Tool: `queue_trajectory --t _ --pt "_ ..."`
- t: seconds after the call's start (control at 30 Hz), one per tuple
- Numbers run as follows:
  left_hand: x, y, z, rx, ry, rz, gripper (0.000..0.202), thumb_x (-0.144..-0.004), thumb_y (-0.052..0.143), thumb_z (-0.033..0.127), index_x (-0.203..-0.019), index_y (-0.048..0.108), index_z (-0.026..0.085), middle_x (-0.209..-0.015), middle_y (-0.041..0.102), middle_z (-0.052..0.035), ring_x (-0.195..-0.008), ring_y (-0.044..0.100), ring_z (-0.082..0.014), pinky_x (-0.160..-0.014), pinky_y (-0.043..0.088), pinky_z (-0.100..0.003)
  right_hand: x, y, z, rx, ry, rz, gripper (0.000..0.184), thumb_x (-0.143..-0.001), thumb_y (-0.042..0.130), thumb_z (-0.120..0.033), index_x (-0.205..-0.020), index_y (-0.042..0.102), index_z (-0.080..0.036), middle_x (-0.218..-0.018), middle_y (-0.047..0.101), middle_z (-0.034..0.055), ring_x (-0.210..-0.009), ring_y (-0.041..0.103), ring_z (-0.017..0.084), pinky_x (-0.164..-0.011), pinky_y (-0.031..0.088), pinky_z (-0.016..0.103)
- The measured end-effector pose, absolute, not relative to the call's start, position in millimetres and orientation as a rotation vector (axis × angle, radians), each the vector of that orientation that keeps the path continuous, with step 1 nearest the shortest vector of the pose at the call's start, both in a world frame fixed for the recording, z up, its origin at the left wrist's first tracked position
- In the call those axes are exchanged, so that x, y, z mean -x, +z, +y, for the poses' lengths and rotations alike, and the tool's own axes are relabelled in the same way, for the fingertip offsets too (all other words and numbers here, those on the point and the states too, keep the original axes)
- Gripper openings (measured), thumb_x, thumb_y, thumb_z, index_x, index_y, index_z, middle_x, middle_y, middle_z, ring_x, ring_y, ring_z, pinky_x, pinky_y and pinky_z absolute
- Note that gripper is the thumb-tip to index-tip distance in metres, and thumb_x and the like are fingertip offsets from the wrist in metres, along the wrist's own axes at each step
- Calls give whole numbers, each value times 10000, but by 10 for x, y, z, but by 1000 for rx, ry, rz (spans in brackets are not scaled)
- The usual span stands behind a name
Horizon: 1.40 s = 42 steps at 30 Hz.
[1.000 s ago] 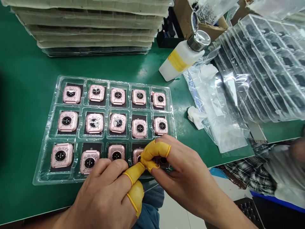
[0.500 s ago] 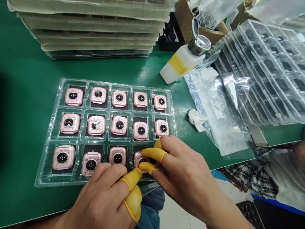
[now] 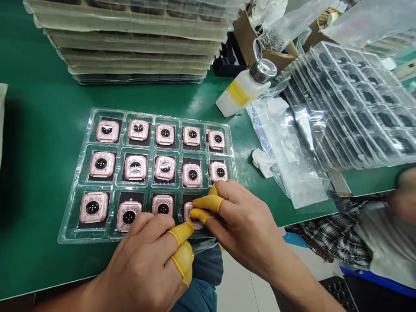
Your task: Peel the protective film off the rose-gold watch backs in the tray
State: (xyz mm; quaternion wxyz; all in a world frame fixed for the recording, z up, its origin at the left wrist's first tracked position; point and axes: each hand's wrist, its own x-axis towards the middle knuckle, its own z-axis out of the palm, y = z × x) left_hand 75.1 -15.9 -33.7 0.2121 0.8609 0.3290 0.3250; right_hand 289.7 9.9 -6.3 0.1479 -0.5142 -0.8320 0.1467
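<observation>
A clear plastic tray holds rows of pink smartwatch bodies, backs up, each over a dark square. My right hand, with yellow finger cots, has thumb and index pinched at the right side of a smartwatch in the front row; what lies between the fingertips is hidden. My left hand is closed at the tray's front edge, its cot-covered index fingertip beside the same smartwatch's lower edge. Anything between its thumb and index is hidden. Beside it in the front row lies another smartwatch, partly covered by the left hand.
Stacked trays stand behind. A white bottle with a yellow band and raised lid is at the back right. Crumpled white tissue, clear plastic bags and more clear trays lie to the right. Another person's plaid clothing shows at right.
The view has shifted slightly, so the tray appears a little farther right and higher. Both hands stay at the same front-row smartwatch with their fingers in nearly the same pose.
</observation>
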Motion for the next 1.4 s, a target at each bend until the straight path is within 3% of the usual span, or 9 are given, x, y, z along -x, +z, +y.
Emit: queue_trajectory --t 0.23,0.37,0.6,0.67,0.73,0.83,1.13,1.27,1.4 --pt "-587 -217 -208 -2374 925 941 113 -932 609 116 -928 708 170 -999 786 -49 -973 631 -233 -847 468 -413 -2902 -81 78 1471 276 -2364 265 -963 512 -105 -742 639 -177 -720 522 36 -680 474 179 -566 362 304" --pt "-322 -177 -269 -2453 945 1102 118 -915 642 117 -892 724 199 -916 793 -44 -963 608 -261 -862 431 -434 -2958 -82 -6 1468 129 -2410 245 -971 536 -124 -755 644 -165 -698 523 38 -650 428 178 -542 339 308" --pt "-404 -266 -317 -2364 943 1043 99 -927 634 112 -925 699 186 -957 787 -27 -954 618 -239 -829 459 -410 -2993 -12 -70 1575 2 -2400 275 -974 572 -196 -699 592 -203 -677 504 39 -659 425 197 -524 321 325" --pt "-462 -235 -290 -2314 949 1052 95 -919 641 103 -913 697 180 -941 780 -34 -920 605 -234 -811 461 -408 -2942 43 -114 1541 141 -2321 189 -974 578 -177 -795 634 -198 -707 521 36 -685 456 198 -551 365 323" --pt "-486 -178 -252 -2256 949 1055 115 -912 629 92 -906 701 182 -912 766 -39 -872 587 -225 -777 457 -402 -2868 96 -177 1410 425 -2236 112 -974 586 -157 -1045 667 -187 -848 601 57 -792 533 206 -643 461 331" --pt "-468 -79 -205 -2149 906 1074 181 -907 570 74 -877 699 197 -807 710 -34 -799 552 -213 -709 444 -378 -2763 131 -267 1213 761 -2161 380 -943 639 -154 -1315 577 -198 -1083 641 91 -962 587 223 -774 523 366" --pt "-349 48 -192 -1970 756 1101 161 -885 558 71 -866 654 199 -776 617 -14 -761 525 -191 -645 445 -331 -2661 110 -272 1189 937 -2008 182 -929 605 -78 -1015 663 -228 -778 589 2 -709 548 157 -588 436 288" --pt "-358 39 -208 -2020 809 1146 154 -915 533 84 -921 635 199 -753 620 6 -709 521 -167 -624 442 -304 -2708 140 -299 1239 988 -1973 184 -928 608 -84 -1014 671 -234 -758 579 -9 -692 553 148 -575 448 268" --pt "-408 6 -233 -2041 827 1150 176 -906 527 60 -872 632 197 -715 600 16 -689 502 -163 -623 400 -308 -2746 152 -312 1237 839 -2065 294 -932 603 -82 -1184 620 -231 -893 637 27 -808 581 176 -671 501 302"
